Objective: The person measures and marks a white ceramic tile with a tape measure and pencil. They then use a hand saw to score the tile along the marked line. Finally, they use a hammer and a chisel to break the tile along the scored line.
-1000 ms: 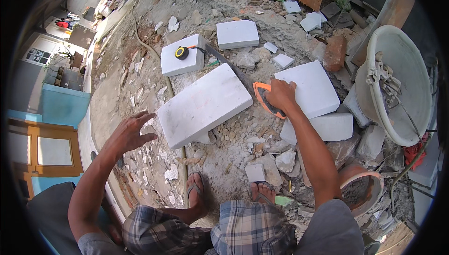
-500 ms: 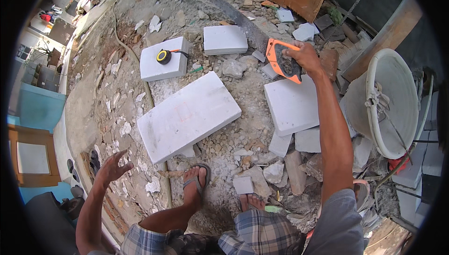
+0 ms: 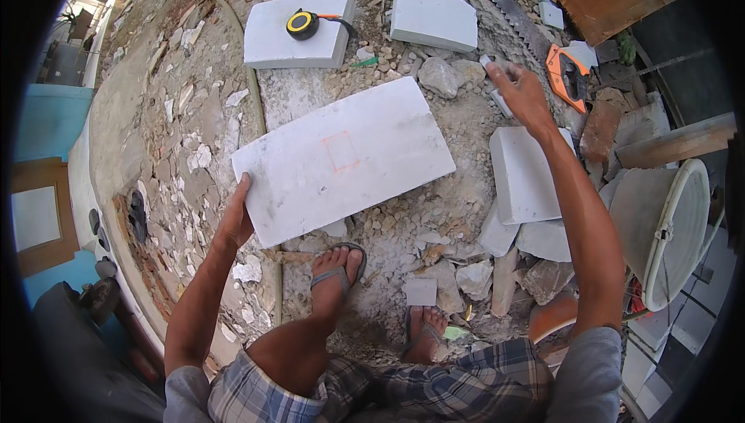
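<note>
A large white block (image 3: 334,171), with a small orange-red rectangle drawn on its top, lies slanted on the rubble in front of me. My left hand (image 3: 237,220) grips its left end, thumb along the top edge and fingers partly hidden. My right hand (image 3: 521,95) is off to the right, fingers loosely bent and apart, over small pale chips. Just beyond it, a handsaw with an orange and black handle (image 3: 562,79) rests on the rubble, its long blade pointing away. A yellow-black tape measure (image 3: 303,25) sits on a smaller white block (image 3: 264,43).
Another white block (image 3: 434,19) lies at the far middle, and one more (image 3: 528,178) under my right forearm. To the right a grey bucket (image 3: 660,225) is tipped beside broken bricks. A hose (image 3: 254,93) runs along the left. My sandalled feet stand on loose rubble.
The saw has left my right hand and now lies on the ground. My left hand has come from the air onto the large block's left end. The view has shifted.
</note>
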Demonstrator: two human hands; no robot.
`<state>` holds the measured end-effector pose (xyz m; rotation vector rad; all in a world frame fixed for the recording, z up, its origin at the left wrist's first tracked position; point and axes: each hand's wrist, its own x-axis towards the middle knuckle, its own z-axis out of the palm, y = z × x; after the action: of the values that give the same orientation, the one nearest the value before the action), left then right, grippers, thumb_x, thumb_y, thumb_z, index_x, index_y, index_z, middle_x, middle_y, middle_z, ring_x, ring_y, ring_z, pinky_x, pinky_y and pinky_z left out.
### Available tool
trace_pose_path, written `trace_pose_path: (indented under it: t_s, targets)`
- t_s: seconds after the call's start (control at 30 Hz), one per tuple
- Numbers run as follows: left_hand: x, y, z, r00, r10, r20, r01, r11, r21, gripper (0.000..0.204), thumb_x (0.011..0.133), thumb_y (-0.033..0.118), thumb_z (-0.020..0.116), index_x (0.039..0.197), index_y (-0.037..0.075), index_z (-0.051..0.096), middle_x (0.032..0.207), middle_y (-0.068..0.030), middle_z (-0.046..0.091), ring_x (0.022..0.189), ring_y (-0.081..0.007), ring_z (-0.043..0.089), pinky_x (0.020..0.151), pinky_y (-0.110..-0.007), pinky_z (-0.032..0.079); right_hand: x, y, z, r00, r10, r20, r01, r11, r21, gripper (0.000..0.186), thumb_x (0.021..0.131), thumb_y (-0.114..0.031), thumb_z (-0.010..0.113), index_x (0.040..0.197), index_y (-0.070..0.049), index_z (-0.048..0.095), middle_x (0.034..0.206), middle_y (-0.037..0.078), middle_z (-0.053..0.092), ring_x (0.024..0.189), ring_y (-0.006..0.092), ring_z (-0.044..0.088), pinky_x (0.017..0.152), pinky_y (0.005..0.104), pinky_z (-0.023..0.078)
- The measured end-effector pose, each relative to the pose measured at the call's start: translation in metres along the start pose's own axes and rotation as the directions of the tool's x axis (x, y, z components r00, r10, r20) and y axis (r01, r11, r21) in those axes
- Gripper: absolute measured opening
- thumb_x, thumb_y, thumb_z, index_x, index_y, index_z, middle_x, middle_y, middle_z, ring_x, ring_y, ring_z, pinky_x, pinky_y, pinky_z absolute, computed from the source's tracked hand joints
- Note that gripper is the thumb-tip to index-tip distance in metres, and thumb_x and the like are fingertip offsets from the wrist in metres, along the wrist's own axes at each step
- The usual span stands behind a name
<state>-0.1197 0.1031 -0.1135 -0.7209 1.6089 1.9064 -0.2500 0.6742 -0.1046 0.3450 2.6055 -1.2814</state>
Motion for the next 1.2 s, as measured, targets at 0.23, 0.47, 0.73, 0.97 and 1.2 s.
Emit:
trace_pose_path:
  t_s: [0.23, 0.47, 0.73, 0.97, 1.2]
  targets:
    - [0.027, -0.007, 0.028, 0.999, 0.018, -0.035, -0.024, 0.987, -0.159, 0.075, 0.105, 0.055, 0.058, 0.156, 0.001, 0.045, 0.148, -0.0171, 0.061, 0.131, -0.0311, 0.064, 0.111, -0.045, 0.052, -0.04, -0.01, 0.127, 0.885, 0.206, 0.418, -0.339, 0.901, 0.272, 0.113, 0.089, -0.081, 0.061, 0.151, 0.012, 0.048, 0.136, 0.034, 0.063, 0.123, 0.0386, 0.068, 0.105, 0.0431, 0.054]
    - [0.01, 0.064, 0.005, 0.999, 0.039, 0.002, -0.038, 0.981, -0.192, 0.073, 0.103, 0.05, 0.065, 0.155, 0.002, 0.046, 0.146, -0.0192, 0.062, 0.125, -0.0336, 0.067, 0.106, -0.047, 0.057, -0.048, -0.066, 0.099, 0.93, 0.037, 0.365, -0.201, 0.883, 0.424, 0.1, 0.091, -0.068, 0.067, 0.152, 0.008, 0.048, 0.136, 0.033, 0.063, 0.121, 0.0403, 0.069, 0.096, 0.0499, 0.06]
    - [-0.073, 0.144, 0.0, 0.82, 0.518, -0.243, -0.527, 0.849, 0.03, 0.089, 0.098, 0.056, 0.064, 0.161, 0.0, 0.036, 0.157, -0.0218, 0.05, 0.138, -0.034, 0.058, 0.114, -0.046, 0.05, -0.018, -0.195, 0.054, 0.91, -0.298, 0.29, 0.163, 0.897, 0.41, 0.084, 0.102, -0.06, 0.057, 0.139, 0.015, 0.06, 0.141, 0.032, 0.063, 0.129, 0.0386, 0.062, 0.108, 0.0434, 0.049]
    - [-0.091, 0.113, -0.052, 0.834, 0.433, -0.342, -0.474, 0.879, -0.045, 0.082, 0.099, 0.049, 0.066, 0.157, -0.003, 0.04, 0.151, -0.0204, 0.056, 0.133, -0.0323, 0.061, 0.111, -0.043, 0.051, -0.064, -0.189, 0.149, 0.94, -0.119, 0.319, -0.067, 0.854, 0.516, 0.095, 0.093, -0.052, 0.072, 0.159, 0.007, 0.039, 0.137, 0.028, 0.066, 0.125, 0.0356, 0.067, 0.105, 0.0428, 0.054]
    - [-0.07, 0.048, -0.072, 0.934, 0.217, -0.285, -0.257, 0.96, -0.113, 0.081, 0.097, 0.046, 0.068, 0.157, -0.001, 0.042, 0.152, -0.0192, 0.056, 0.134, -0.0324, 0.06, 0.111, -0.044, 0.051, -0.083, -0.103, 0.2, 0.902, 0.103, 0.42, -0.305, 0.839, 0.45, 0.105, 0.094, -0.057, 0.071, 0.163, 0.01, 0.028, 0.134, 0.033, 0.065, 0.11, 0.0327, 0.075, 0.09, 0.0424, 0.061]
